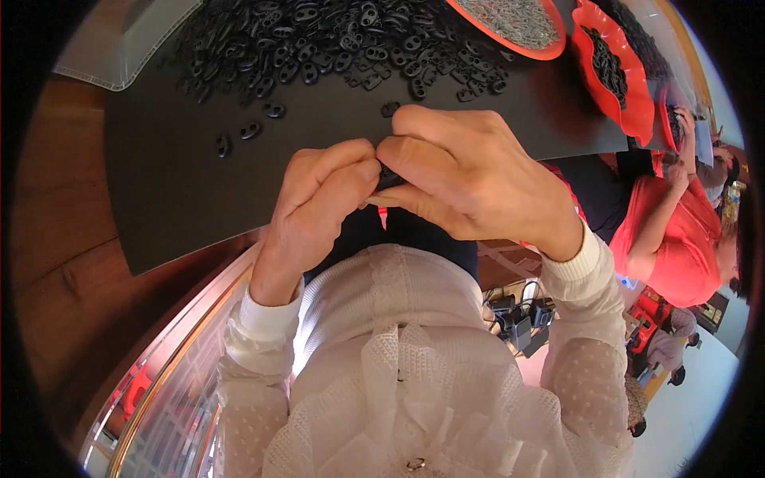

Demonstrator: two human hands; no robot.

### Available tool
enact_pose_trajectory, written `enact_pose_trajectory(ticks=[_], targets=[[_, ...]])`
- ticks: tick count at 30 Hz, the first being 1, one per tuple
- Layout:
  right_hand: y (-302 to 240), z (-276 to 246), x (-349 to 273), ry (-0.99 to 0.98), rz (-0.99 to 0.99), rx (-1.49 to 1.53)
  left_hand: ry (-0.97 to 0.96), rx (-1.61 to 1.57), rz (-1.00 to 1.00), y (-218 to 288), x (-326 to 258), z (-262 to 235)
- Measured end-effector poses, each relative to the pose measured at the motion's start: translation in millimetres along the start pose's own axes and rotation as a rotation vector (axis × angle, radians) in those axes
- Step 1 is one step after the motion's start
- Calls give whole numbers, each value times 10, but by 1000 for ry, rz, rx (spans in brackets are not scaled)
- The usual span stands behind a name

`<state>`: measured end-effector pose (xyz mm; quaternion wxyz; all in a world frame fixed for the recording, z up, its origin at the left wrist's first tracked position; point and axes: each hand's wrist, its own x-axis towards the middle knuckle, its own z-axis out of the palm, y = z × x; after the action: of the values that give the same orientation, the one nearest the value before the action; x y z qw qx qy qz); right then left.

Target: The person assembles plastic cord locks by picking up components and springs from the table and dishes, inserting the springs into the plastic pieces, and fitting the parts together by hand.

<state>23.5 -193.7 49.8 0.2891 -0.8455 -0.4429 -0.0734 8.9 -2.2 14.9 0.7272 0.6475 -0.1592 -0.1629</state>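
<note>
Close together at the near edge of the dark work surface, my left hand (pixel 323 195) and my right hand (pixel 470 171) pinch a small black plastic piece (pixel 388 178) between their fingertips. It looks like one of the two-holed cord-lock parts, but the fingers cover most of it. Just beyond my right hand lies a single black piece (pixel 390 109). Several loose two-holed black pieces (pixel 251 129) are scattered to the left, in front of a large heap of the same kind (pixel 319 40).
A red dish of small metal springs (pixel 518 24) stands at the far right. Beside it is a wavy red tray (pixel 637 111) with slim black parts. A clear plastic bin (pixel 119 48) sits far left. A co-worker in red (pixel 669 231) works at the right.
</note>
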Motion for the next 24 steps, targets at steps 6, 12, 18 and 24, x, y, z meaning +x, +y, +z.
enact_pose_trajectory(ticks=[6,12,18,24], targets=[[49,23,-7,2,-55,2,5,-2,95,-91,20,24],[36,29,19,-5,-69,-39,34,3,123,-119,12,-13],[9,54,-91,135,15,36,56,-96,-16,-81,4,17],[-27,68,-92,168,-29,-46,60,-158,-34,-83,8,34]])
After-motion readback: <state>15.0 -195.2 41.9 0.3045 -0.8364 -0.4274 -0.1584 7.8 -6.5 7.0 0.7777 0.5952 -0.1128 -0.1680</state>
